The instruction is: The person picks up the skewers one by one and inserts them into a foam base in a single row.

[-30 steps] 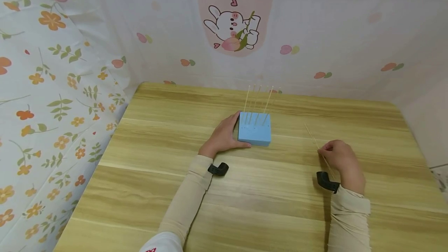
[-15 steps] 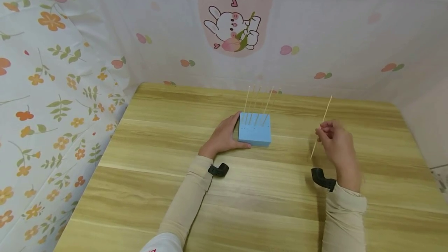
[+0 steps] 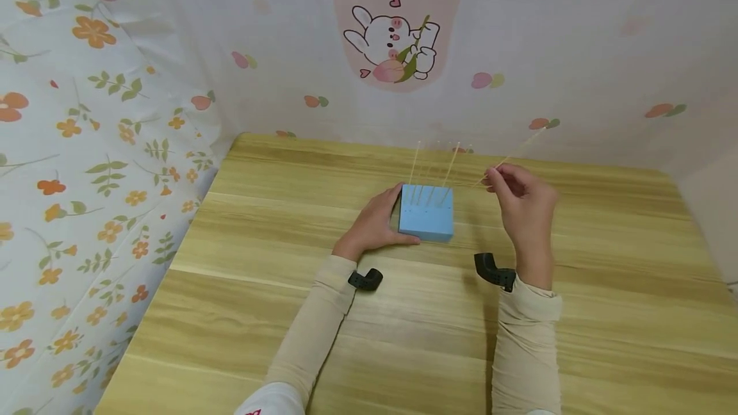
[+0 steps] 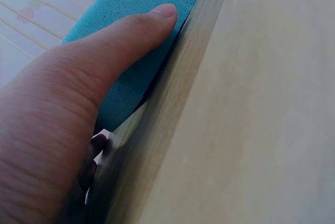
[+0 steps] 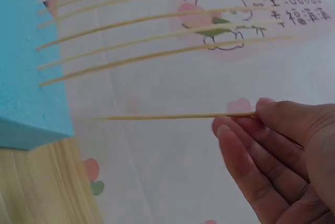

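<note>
In the head view, a light blue foam block (image 3: 426, 226) lies on the table. Several thin bamboo skewers (image 5: 84, 73) stand in a row in its far part, with small holes in front of them. My left hand (image 3: 371, 226) grips the block from its left side. Its thumb (image 4: 141, 33) lies along the near face; the other fingers are mostly hidden. To the right of the block and above the table, my right hand (image 3: 527, 210) pinches one bamboo skewer (image 5: 172, 116) between thumb and fingertips. That skewer is tilted, its lower end pointing toward the block and apart from it.
The wood-grain table (image 3: 415, 338) reaches back to a white printed cloth (image 3: 507, 24) with a rabbit drawing. A flowered cloth (image 3: 86, 171) hangs at the left. Black curved mounts sit on the left wrist (image 3: 366, 280) and right wrist (image 3: 494, 269).
My right hand has lifted the skewer from low over the table at the right, turned it, and carried it left and farther back toward the block. The left hand stays on the block.
</note>
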### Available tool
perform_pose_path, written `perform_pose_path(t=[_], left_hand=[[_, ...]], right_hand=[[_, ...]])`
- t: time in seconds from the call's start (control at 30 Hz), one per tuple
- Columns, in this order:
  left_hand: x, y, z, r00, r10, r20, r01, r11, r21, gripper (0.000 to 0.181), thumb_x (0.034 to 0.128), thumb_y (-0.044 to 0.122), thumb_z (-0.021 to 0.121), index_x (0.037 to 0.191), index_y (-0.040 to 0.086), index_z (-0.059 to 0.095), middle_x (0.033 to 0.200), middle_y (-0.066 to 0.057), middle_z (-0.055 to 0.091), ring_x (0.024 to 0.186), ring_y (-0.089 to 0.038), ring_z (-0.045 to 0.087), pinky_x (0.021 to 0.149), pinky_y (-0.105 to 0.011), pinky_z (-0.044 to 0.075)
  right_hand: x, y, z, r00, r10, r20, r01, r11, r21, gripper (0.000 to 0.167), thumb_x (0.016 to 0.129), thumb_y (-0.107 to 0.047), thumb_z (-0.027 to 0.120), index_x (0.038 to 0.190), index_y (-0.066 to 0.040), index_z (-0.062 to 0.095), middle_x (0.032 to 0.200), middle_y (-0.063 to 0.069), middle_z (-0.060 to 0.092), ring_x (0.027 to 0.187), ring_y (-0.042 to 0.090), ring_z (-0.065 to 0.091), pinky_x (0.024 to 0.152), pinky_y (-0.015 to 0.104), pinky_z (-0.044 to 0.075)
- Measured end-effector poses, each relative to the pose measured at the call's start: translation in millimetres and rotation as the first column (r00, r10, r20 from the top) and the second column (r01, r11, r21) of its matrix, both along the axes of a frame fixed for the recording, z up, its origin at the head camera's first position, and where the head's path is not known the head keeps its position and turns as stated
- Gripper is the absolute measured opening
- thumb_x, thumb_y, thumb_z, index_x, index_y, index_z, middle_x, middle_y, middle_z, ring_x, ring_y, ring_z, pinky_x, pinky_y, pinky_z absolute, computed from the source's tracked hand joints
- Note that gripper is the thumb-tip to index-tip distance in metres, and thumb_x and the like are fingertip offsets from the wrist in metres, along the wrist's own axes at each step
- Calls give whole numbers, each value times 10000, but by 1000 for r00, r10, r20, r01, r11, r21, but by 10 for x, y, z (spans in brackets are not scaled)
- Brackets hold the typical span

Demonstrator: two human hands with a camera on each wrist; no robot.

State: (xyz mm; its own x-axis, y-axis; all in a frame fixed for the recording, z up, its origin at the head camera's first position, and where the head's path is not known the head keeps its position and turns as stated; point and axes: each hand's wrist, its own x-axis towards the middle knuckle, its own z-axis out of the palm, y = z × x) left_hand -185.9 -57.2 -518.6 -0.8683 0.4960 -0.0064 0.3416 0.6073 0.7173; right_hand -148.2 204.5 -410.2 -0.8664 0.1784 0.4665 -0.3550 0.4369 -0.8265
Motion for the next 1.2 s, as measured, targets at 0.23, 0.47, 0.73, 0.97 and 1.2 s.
perform_pose_path(t=[0.23,0.47,0.73,0.97,1.2], left_hand=[[14,11,-12,1000,14,-4,-14,1000,2,1311,723,575,907,1673,111,133,1684,-110,284,1535,-320,282,1221,-490,296],[9,11,5,1000,8,-7,-8,1000,-8,1296,737,573,897,1672,107,131,1687,-107,277,1540,-316,274,1225,-489,290],[14,13,13,1000,9,-2,-9,1000,-28,1294,742,575,894,1674,114,123,1689,-99,272,1544,-307,267,1228,-481,285],[14,12,4,1000,10,-4,-10,1000,-27,1294,743,573,894,1672,103,125,1687,-104,278,1541,-307,272,1231,-470,281],[10,15,8,1000,7,-13,-8,1000,-10,1295,732,560,906,1667,89,143,1676,-113,300,1532,-310,290,1225,-470,292]], right_hand=[[-4,-65,-37,999,22,38,-27,991,132,196,998,-100,702,1017,84,764,898,194,756,761,-94,639,762,82,511],[-12,-90,-36,997,48,69,-60,981,186,201,1009,-103,689,1029,83,764,904,199,759,778,-154,611,785,55,492],[-25,-124,-67,994,60,97,-80,972,222,197,1014,-107,681,1016,66,777,900,185,766,782,148,721,749,33,475],[-41,-142,-126,991,78,110,-108,947,302,201,1009,-111,689,1041,60,791,921,195,769,816,332,736,736,17,429],[-55,-169,-184,992,74,101,-106,925,365,198,1004,-92,692,1049,73,790,889,207,766,779,334,735,713,481,597]])
